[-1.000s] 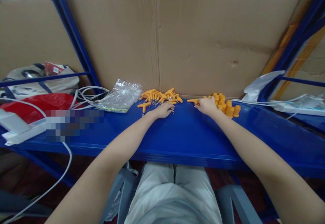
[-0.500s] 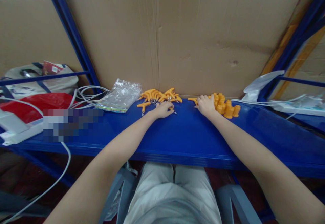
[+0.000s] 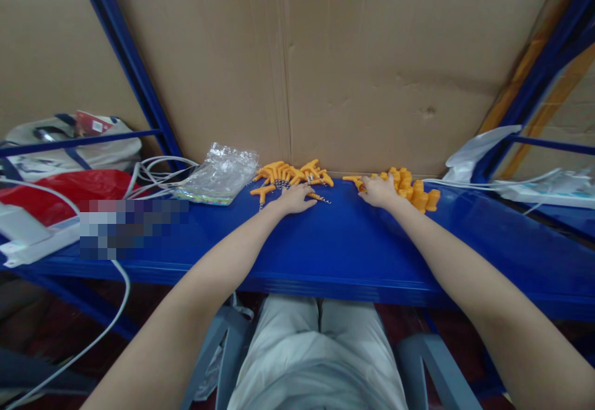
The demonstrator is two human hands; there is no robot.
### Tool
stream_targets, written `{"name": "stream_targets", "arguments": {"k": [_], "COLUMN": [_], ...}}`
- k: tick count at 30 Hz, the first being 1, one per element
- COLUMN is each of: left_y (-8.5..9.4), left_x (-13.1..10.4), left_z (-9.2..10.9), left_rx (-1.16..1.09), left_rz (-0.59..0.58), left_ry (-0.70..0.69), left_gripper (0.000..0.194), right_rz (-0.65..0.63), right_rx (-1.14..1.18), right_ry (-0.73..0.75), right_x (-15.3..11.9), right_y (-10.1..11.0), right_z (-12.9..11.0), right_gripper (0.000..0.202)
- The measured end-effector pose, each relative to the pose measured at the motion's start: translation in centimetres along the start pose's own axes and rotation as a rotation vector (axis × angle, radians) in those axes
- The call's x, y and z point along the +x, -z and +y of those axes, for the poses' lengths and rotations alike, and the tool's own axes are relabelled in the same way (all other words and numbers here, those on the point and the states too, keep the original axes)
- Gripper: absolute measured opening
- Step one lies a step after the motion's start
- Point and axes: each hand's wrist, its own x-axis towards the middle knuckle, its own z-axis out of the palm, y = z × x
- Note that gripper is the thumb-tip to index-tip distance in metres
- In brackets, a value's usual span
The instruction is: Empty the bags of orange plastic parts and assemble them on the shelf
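A pile of corkscrews with orange T-shaped handles (image 3: 274, 171) lies at the back of the blue table. My left hand (image 3: 295, 199) is at the pile's front edge, thumb and fingers closed around one corkscrew (image 3: 321, 198) whose metal spiral points right. One more corkscrew (image 3: 263, 193) lies just left of that hand. Farther right, my right hand (image 3: 380, 191) reaches to the left end of a group of orange plastic sleeves (image 3: 418, 196). Its fingers curl on an orange piece, mostly hidden by them. A thin orange part (image 3: 351, 178) shows beyond its fingertips.
A clear plastic bag (image 3: 218, 174) and white cables (image 3: 158, 171) lie left of the corkscrews. A cardboard panel (image 3: 348, 75) stands behind the blue table (image 3: 325, 249). White power strips (image 3: 548, 193) and blue rack posts (image 3: 134, 69) flank the work area.
The corkscrew at my left hand shows more of its length, turned to the right. My right hand has lowered slightly, its fingers more curled at the orange pieces.
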Motion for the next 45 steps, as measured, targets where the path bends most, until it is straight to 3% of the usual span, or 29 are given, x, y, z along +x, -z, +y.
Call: {"name": "stream_targets", "arguments": {"k": [3, 7, 13, 19, 24, 28, 31, 37, 45], "left_y": [-0.2, -0.4, -0.5, -0.4, 0.0, 0.7, 1.1, 1.4, 1.1], "left_x": [0.2, 0.4, 0.8, 0.7, 0.4, 0.1, -0.2, -0.3, -0.2], "left_z": [-0.3, -0.7, -1.0, -0.9, -0.7, -0.5, -0.2, 0.1, 0.2], "left_rx": [0.011, 0.000, 0.013, 0.023, -0.032, -0.098, -0.146, -0.148, -0.135], "left_rz": [0.029, 0.083, 0.113, 0.081, 0.061, -0.026, -0.086, -0.089, -0.065], "left_ry": [-0.053, -0.147, -0.203, -0.172, -0.106, -0.063, -0.044, -0.010, 0.047], "left_gripper": [0.043, 0.036, 0.033, 0.033, 0.032, 0.035, 0.038, 0.037, 0.034], "right_rz": [-0.034, 0.017, 0.056, -0.116, -0.213, -0.247, -0.244, -0.191, -0.274], "right_rx": [0.010, 0.059, 0.037, -0.009, 0.004, 0.065, 0.157, 0.251, 0.270], "right_ry": [0.014, 0.010, -0.135, -0.199, -0.165, -0.048, 0.085, 0.257, 0.225], "right_x": [0.1, 0.2, -0.1, -0.5, -0.6, -0.4, -0.3, -0.1, -0.2], "right_y": [0.0, 0.6, 3.0, 4.4, 4.6, 3.9, 3.3, 2.6, 2.7], "right_z": [0.3, 0.9, 1.8, 2.3, 1.8, 1.5, 1.2, 1.0, 0.9], "right_gripper": [0.050, 0.044, 0.041, 0.039, 0.035, 0.026, 0.023, 0.029, 0.014]}}
